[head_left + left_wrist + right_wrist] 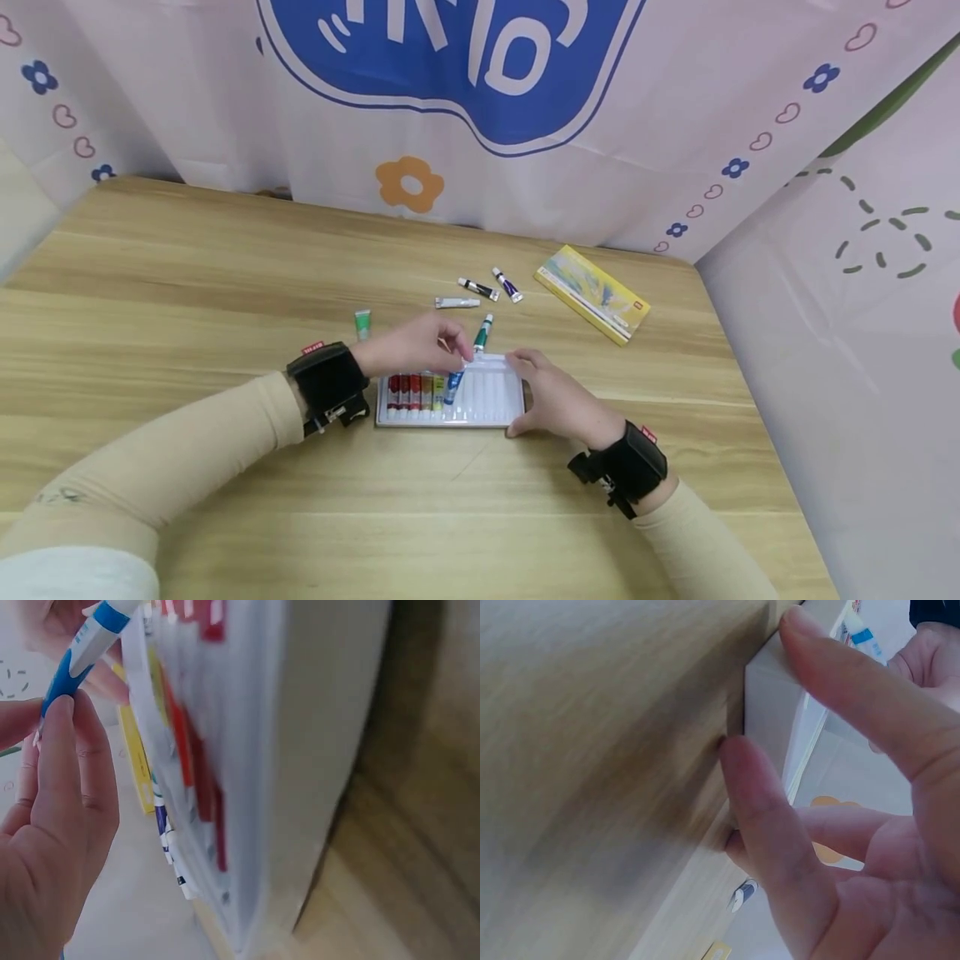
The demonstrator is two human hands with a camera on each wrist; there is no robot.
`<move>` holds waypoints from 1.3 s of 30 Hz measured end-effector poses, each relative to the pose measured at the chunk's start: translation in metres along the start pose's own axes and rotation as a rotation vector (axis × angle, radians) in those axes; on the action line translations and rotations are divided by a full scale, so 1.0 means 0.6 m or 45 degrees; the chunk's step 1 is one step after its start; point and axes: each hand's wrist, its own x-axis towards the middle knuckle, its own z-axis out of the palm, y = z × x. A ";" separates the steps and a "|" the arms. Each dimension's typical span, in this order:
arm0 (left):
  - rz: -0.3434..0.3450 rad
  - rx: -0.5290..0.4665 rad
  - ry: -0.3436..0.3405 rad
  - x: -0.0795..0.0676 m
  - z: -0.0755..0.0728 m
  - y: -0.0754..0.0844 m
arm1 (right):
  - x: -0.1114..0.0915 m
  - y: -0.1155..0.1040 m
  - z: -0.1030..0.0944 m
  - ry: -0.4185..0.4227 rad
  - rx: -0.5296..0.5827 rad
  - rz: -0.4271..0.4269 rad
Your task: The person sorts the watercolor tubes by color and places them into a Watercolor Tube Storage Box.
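A blue paint tube (453, 388) is pinched at one end between the thumb and fingers of my left hand (417, 345). It slants over the white plastic tray (491, 398), beside a row of red, ochre and yellow paint tubes (405, 393) lying in the left slots. In the left wrist view the same blue tube (73, 664) shows a white and blue body above the fingertips. My right hand (561, 402) grips the right end of the tray, thumb at the near corner and fingers at the far one. From the right wrist, the tray's side wall (769, 724) shows against the fingers.
Behind the tray lie a dark green tube (483, 332), a light green tube (363, 323), a white tube (457, 302), a black tube (477, 289) and a purple tube (507, 285). A yellow box (592, 293) rests at the back right of the wooden table (300, 508).
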 end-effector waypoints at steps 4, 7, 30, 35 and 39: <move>0.016 0.013 0.023 -0.003 0.004 -0.004 | 0.000 -0.001 0.002 -0.003 -0.010 0.006; 0.006 0.027 0.036 -0.001 0.005 -0.006 | -0.001 -0.003 0.001 -0.003 -0.017 0.000; -0.075 0.193 0.071 -0.009 0.016 -0.015 | -0.002 -0.003 -0.001 -0.005 -0.030 0.006; -0.032 0.352 0.084 -0.016 0.026 -0.007 | -0.002 -0.003 -0.001 0.002 -0.031 -0.010; 0.030 0.469 0.110 -0.020 0.031 -0.009 | -0.003 -0.001 0.000 0.007 -0.035 -0.017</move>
